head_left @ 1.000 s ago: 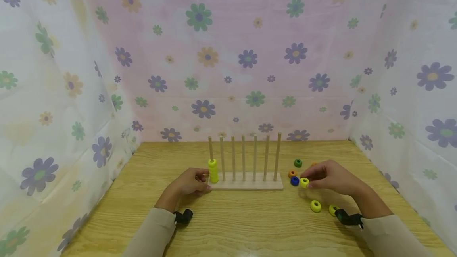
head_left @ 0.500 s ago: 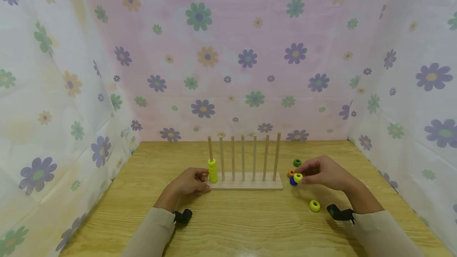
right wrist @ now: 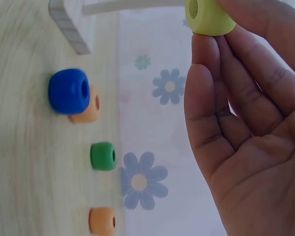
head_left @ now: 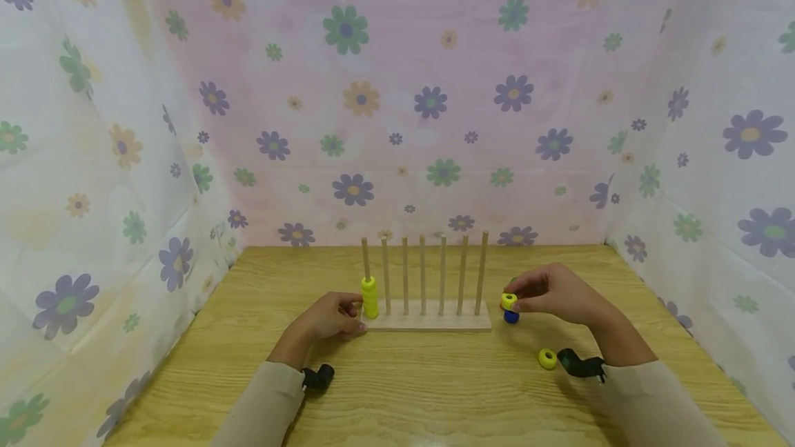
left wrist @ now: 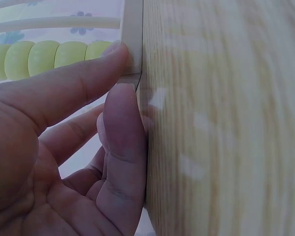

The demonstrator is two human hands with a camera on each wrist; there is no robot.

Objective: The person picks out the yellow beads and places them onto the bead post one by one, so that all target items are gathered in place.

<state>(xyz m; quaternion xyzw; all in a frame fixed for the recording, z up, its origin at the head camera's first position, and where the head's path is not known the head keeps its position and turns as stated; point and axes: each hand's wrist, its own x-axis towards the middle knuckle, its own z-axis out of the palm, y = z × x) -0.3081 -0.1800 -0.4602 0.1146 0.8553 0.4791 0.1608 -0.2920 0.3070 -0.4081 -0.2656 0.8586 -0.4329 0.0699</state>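
A wooden peg stand (head_left: 428, 323) with several upright pegs stands on the table; its leftmost peg carries a stack of yellow beads (head_left: 370, 299). My left hand (head_left: 332, 316) holds the stand's left end, thumb at the front corner and a finger beside the lowest bead. To the right of the stand, my right hand (head_left: 562, 295) pinches a single yellow bead (right wrist: 209, 17) between thumb and fingers, raised above the table with its hole showing. In the head view that bead overlaps the blue bead (head_left: 511, 316) and hides most of an orange one.
In the right wrist view, a green bead (right wrist: 103, 156) and two orange beads, one of them the far orange bead (right wrist: 103, 221), lie near the blue one. A loose yellow bead (head_left: 547, 359) lies by the right wrist camera (head_left: 580, 364). Flowered cloth (head_left: 397, 88) walls the table.
My right hand has moved left with the yellow bead, from the right of the blue bead to over it, closer to the stand. The left hand has stayed at the stand's end.
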